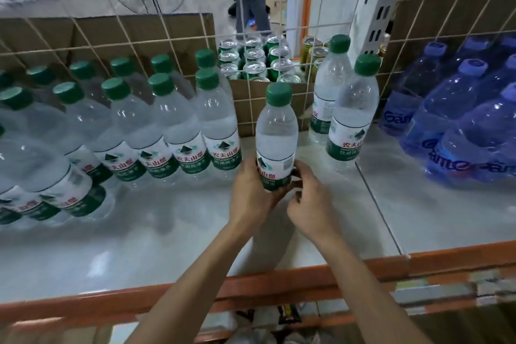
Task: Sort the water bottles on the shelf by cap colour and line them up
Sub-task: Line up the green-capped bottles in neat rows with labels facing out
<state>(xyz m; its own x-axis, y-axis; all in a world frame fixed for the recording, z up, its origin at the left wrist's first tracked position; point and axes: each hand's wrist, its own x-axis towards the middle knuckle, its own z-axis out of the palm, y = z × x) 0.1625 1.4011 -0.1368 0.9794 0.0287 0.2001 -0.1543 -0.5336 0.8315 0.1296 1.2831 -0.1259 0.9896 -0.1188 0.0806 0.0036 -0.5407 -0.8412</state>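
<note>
Both hands (279,198) grip one upright green-capped bottle (276,134).

Held bottle (276,134) at centre: dark green cap, clear body, white label with green lower band, red characters, small dark mountain mark. Bottle rows (156,126) at 9 o'clock: same green caps, white/green labels, red print. Two more green-capped bottles (346,109) at 2 o'clock, same label. Blue bottles (458,120) at 3 o'clock: translucent blue body, blue caps, dark blue lettering. Cans (252,60) at 12 o'clock: silver tops, green sides; gold-sided cans (315,54) just right of them. Shelf surface (139,232) pale grey-white, glossy; front rail (279,279) orange. Wire grid (167,36) cream-white. Cardboard (97,33) behind grid brown.
</note>
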